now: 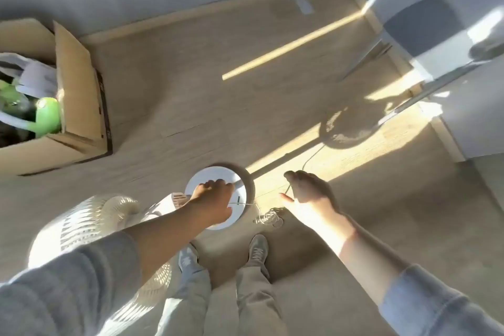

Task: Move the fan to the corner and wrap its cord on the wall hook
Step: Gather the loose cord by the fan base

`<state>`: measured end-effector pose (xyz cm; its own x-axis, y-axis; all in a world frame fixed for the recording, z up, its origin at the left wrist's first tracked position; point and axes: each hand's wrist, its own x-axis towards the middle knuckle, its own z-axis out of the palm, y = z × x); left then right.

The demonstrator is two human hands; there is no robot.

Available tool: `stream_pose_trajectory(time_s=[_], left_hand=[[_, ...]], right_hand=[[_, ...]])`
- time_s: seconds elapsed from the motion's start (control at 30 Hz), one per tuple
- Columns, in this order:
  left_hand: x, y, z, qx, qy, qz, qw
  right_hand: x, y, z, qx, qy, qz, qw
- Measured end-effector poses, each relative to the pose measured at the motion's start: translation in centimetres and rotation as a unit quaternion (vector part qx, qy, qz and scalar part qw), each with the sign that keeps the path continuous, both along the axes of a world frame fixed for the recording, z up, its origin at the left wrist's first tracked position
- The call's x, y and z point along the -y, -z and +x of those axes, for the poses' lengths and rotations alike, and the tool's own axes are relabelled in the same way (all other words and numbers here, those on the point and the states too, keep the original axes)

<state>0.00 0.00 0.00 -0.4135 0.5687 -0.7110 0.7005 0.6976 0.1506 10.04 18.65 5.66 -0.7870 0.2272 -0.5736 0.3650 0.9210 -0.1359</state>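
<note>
While my shoes [257, 249] stand on the floor [191, 76] mid-room, I judge the task barely begun: the fan [90, 229] sits just ahead of my feet, well short of the far corner, and I see no wall hook. My left hand [211, 196] curls around the stem above the round white base [218, 174], fingers closed. My right hand [308, 188] pinches the thin cord [268, 217], whose slack lies tangled on the floor. White grille, sunlit. Beyond, a cardboard box [79, 95] stands near the wall.
</note>
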Motion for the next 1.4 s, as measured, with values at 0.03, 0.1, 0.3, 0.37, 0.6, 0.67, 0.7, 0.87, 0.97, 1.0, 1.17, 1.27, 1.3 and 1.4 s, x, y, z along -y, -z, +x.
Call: stream_pose_trajectory(time_s=[0.03,0.1,0.3,0.37,0.6,0.67,0.7,0.87,0.97,1.0,1.17,1.27,1.3,1.4], left_hand=[[-0.2,0.8,0.0,-0.003,0.009,-0.014,1.0],[-0.3,3.1,0.0,-0.003,0.006,-0.025,1.0],[-0.3,8.2,0.8,0.019,0.002,-0.129,0.991],[-0.7,9.3,1.1,0.037,0.018,-0.182,0.982],[-1.0,10.7,1.0,0.007,-0.001,-0.171,0.985],[-1.0,10.4,0.9,0.028,-0.019,-0.161,0.986],[-1.1,10.1,0.9,0.048,-0.035,-0.153,0.986],[-2.5,7.8,1.2,0.124,-0.098,-0.051,0.986],[-3.5,5.3,1.8,0.133,-0.09,-0.001,0.987],[-3.7,4.3,2.1,0.136,-0.087,0.012,0.987],[-4.9,-1.4,3.0,0.153,-0.093,0.066,0.982],[-5.1,-4.3,3.0,0.142,-0.093,0.087,0.982],[-5.1,-5.3,3.1,0.138,-0.095,0.088,0.982],[-4.8,-8.1,3.1,0.117,-0.082,0.1,0.985]], right_hand=[[0.2,0.8,0.0,0.003,0.003,0.003,1.0],[0.4,3.0,0.5,-0.038,0.018,-0.006,0.999],[1.2,7.3,1.6,-0.034,0.078,-0.023,0.996],[1.6,8.2,1.9,-0.035,0.096,-0.034,0.994],[2.1,9.4,3.2,-0.014,0.116,-0.058,0.991],[1.8,9.3,3.9,-0.018,0.118,-0.051,0.992],[1.5,9.3,4.3,-0.021,0.121,-0.05,0.991],[0.6,7.9,6.0,-0.009,0.147,-0.038,0.988],[0.2,7.0,7.0,0.003,0.168,-0.039,0.985],[0.0,6.4,7.4,0.008,0.174,-0.041,0.984],[-1.1,3.2,8.6,0.028,0.188,-0.044,0.981],[-1.4,1.0,8.8,0.021,0.191,-0.046,0.98],[-1.5,0.3,8.9,0.02,0.191,-0.047,0.98],[-1.5,-1.7,9.1,0.012,0.191,-0.049,0.98]])
